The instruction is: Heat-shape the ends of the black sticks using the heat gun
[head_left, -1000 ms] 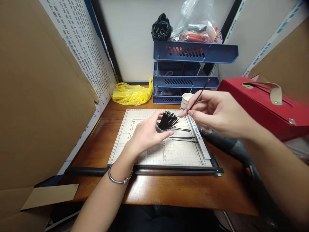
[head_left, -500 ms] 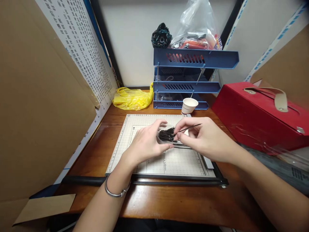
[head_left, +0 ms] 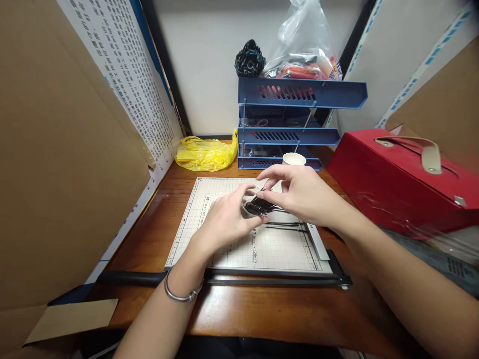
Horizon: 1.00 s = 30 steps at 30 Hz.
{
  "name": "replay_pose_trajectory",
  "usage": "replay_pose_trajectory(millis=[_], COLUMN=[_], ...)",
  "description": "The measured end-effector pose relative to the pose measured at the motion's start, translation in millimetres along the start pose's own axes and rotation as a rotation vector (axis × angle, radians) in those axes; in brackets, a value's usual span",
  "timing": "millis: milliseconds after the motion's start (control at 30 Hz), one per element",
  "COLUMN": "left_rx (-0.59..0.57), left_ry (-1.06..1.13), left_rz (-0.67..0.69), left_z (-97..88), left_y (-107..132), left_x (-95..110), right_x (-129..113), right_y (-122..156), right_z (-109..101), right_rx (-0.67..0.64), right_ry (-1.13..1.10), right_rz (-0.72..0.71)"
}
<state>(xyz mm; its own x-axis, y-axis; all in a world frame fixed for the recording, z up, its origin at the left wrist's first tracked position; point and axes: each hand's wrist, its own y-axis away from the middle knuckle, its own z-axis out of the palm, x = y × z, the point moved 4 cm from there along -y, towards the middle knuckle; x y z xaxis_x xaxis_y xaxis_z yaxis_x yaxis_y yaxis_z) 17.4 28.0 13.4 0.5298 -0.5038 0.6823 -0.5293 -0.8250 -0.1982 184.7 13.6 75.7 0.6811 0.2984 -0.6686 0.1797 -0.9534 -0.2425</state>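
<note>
My left hand (head_left: pixel 228 214) curls around a clear container (head_left: pixel 245 205) crammed with thin black sticks (head_left: pixel 256 205), thumb on the near side and fingers on the far side. My right hand (head_left: pixel 295 192) comes in from the right, its thumb and a bent finger closed at the upper edge of the sticks; the index finger is raised and stretched leftward. Which sticks it grips is partly hidden. A few loose black sticks (head_left: pixel 286 227) lie on the paper trimmer board (head_left: pixel 220 254) just below the hands.
A paper cup (head_left: pixel 294 158) stands behind my right hand, before the blue letter trays (head_left: pixel 299 92). A yellow plastic bag (head_left: pixel 205 153) lies at the back left, and a red case (head_left: pixel 404 184) is on the right. The trimmer's black arm (head_left: pixel 130 279) runs along the front.
My right hand has moved up and left, over the bundle of sticks. The single stick that jutted from its fingers no longer shows. The bundle is tilted more; my left hand has barely moved.
</note>
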Motion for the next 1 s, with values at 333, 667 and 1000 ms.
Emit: replay_pose_trajectory(millis=[333,667,1000], left_rx=[0.022,0.032,0.026], left_ry=[-0.025,-0.051,-0.066], left_rz=[0.010,0.076,0.081], left_z=[-0.5,0.5,0.9], left_y=[-0.8,-0.1,-0.1], left_x=[-0.8,1.3,2.2], right_x=[-24.5,-19.8,-24.8], right_y=[31.5,26.3,27.3], right_z=[-4.9,11.6,14.5], right_rx=[-0.010,-0.211,-0.212], right_ry=[0.393,0.573,0.585], right_rz=[-0.035,0.138,0.136])
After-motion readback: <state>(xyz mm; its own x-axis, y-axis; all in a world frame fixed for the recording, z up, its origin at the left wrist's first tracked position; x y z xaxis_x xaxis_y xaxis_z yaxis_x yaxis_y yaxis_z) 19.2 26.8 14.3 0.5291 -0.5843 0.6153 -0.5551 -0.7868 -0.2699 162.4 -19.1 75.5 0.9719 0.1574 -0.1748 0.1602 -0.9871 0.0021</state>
